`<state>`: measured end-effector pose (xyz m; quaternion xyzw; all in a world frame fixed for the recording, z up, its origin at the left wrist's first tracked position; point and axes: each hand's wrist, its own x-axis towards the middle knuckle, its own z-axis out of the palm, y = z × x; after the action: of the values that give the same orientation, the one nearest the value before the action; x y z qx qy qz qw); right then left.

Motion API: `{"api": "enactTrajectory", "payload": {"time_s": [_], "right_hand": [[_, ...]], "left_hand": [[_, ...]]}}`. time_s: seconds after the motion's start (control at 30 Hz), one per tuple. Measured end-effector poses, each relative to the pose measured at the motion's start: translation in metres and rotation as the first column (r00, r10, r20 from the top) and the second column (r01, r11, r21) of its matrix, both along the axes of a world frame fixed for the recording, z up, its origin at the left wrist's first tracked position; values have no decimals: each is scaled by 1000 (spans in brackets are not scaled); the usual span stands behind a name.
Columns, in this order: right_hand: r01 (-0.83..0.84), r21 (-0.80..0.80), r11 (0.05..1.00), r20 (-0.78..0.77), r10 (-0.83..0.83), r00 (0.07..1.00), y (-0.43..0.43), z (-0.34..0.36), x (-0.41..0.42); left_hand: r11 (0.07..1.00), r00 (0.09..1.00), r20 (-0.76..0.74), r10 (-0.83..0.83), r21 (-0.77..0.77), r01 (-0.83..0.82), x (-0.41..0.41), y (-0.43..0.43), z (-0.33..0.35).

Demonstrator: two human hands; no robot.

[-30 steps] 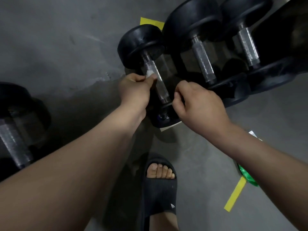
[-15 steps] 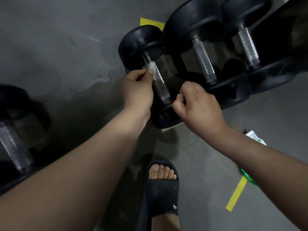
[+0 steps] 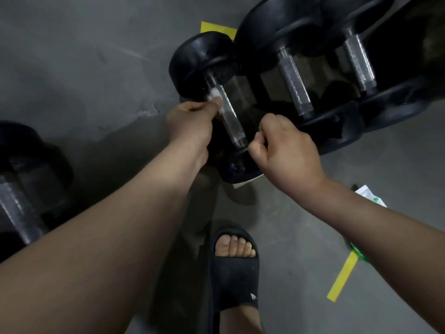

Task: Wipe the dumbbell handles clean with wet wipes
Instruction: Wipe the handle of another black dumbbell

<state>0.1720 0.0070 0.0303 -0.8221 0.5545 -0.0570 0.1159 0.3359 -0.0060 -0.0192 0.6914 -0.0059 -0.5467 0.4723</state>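
Our left hand pinches the crumpled white wet wipe against the knurled steel handle of the small black rubber-headed dumbbell, which is leftmost in the far row. Over the last second the wipe has crept up the handle to its far end, beside the far head, so we judge this stroke nearly finished. Our right hand, fingers curled, sits at the handle's near end. We cannot tell whether it grips anything there.
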Motion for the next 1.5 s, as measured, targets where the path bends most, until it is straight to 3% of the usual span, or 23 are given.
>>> {"api": "enactTrajectory", "payload": {"time_s": [0.1, 0.2, 0.33, 0.53, 0.73, 0.9, 1.03, 1.17, 1.23, 1.4, 1.5], "right_hand": [[10, -1, 1000, -5, -10, 1000, -1, 0, 1], [1, 3, 1000, -2, -1, 1000, -1, -1, 1], [-5, 4, 1000, 7, 5, 1000, 0, -1, 2], [5, 13, 1000, -16, -5, 1000, 0, 0, 1], [2, 6, 1000, -16, -2, 1000, 0, -1, 1], [4, 36, 999, 2, -4, 1000, 0, -1, 1], [-9, 33, 999, 6, 8, 1000, -1, -2, 2], [-15, 30, 999, 11, 14, 1000, -3, -1, 0], [-21, 24, 999, 18, 20, 1000, -2, -2, 0], [-27, 28, 999, 18, 27, 999, -3, -3, 0], [-27, 27, 999, 16, 27, 1000, -3, -4, -2]], "left_hand": [[984, 981, 69, -180, 20, 179, -5, 16, 4], [920, 904, 167, -393, 71, 386, -2, 19, 11], [802, 788, 146, -598, 112, 587, 1, 18, 20], [860, 858, 75, -508, 97, 501, -2, 24, 20], [977, 972, 96, -212, 40, 209, -2, 19, 9], [990, 985, 107, -135, -32, 139, 7, 2, 4], [956, 928, 255, -272, -36, 290, 10, 7, -1], [810, 768, 302, -565, 28, 585, 0, 29, -1], [757, 715, 297, -633, 46, 651, -4, 34, 1], [765, 759, 130, -638, -5, 644, 0, 29, 9], [798, 793, 109, -599, 7, 602, -9, 29, 14]]}}
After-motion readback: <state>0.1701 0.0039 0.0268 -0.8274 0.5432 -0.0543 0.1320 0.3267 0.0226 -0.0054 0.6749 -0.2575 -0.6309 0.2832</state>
